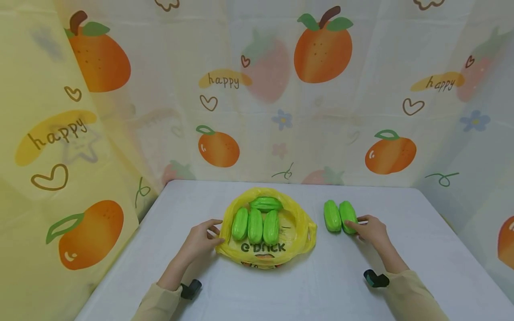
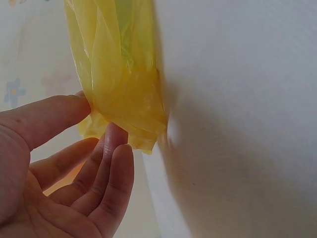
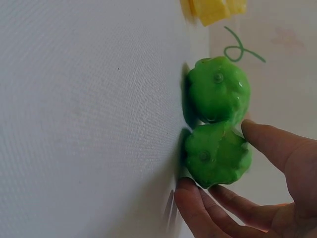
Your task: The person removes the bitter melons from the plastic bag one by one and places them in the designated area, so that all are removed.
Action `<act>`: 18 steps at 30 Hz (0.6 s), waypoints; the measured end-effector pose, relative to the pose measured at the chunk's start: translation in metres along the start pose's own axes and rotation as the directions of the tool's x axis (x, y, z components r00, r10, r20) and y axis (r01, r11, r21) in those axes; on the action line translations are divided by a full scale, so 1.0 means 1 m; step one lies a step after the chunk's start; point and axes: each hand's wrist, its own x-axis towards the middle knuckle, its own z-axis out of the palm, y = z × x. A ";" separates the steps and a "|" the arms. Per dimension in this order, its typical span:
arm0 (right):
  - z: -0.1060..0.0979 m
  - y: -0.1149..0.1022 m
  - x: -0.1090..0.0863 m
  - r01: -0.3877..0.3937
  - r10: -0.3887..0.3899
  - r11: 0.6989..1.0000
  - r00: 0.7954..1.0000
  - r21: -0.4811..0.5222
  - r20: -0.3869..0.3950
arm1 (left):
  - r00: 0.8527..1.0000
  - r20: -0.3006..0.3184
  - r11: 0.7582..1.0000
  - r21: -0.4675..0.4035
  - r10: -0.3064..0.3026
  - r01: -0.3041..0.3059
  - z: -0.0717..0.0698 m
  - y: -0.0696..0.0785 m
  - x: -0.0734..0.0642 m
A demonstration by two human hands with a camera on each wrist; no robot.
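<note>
Head: my left hand [image 1: 204, 236] touches a yellow bag [image 1: 304, 220], four green vegetables [image 1: 255, 226] inside; white table [image 1: 281, 292] spans to a touching pair [image 1: 332, 216], far edge [image 1: 361, 187] behind. My right hand [image 1: 373, 231] pinches the outer vegetable [image 1: 347, 213]. Left wrist: fingers [image 2: 119, 173] curved, can't tell if gripping. Right wrist alone: nubbed ends [image 3: 218, 89].

Printed curtains [image 1: 261, 116] round a table [image 1: 281, 290] suggest a booth.
</note>
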 end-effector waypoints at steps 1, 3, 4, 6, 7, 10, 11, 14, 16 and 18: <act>0.000 0.000 0.000 -0.001 0.001 1.000 1.000 -0.001 0.000 | 1.000 0.000 1.000 0.000 0.002 -0.002 0.000 0.000 0.000; -0.001 0.000 0.000 -0.007 0.007 1.000 1.000 -0.003 -0.001 | 1.000 0.000 1.000 -0.003 0.002 -0.002 0.000 0.000 0.000; -0.001 0.001 0.000 -0.009 0.009 1.000 1.000 -0.004 -0.001 | 1.000 0.001 1.000 -0.003 0.004 -0.004 0.000 0.000 0.000; -0.002 0.001 -0.001 -0.009 0.009 1.000 1.000 -0.008 -0.005 | 1.000 0.002 1.000 -0.005 0.006 -0.006 0.000 0.000 0.000; -0.003 0.001 -0.002 -0.005 0.005 1.000 1.000 -0.010 -0.007 | 1.000 0.002 1.000 -0.004 0.007 -0.007 0.000 0.000 0.000; -0.005 0.003 -0.003 0.004 -0.004 1.000 1.000 -0.001 -0.012 | 1.000 0.001 1.000 -0.004 0.008 -0.008 0.000 0.000 0.000; -0.006 0.003 -0.004 0.009 -0.009 1.000 1.000 0.004 -0.012 | 1.000 0.001 1.000 -0.004 0.009 -0.009 0.000 0.000 0.000; -0.009 0.005 -0.006 0.008 -0.008 1.000 1.000 0.029 -0.005 | 1.000 0.000 1.000 -0.003 0.010 -0.010 0.000 -0.001 0.000; -0.011 0.005 -0.007 0.002 -0.002 0.999 1.000 0.038 0.001 | 1.000 -0.001 1.000 -0.002 0.013 -0.013 0.000 -0.001 0.000; -0.013 0.006 -0.008 -0.003 0.003 0.999 1.000 0.044 0.005 | 1.000 -0.001 1.000 0.000 0.014 -0.014 0.001 -0.002 0.000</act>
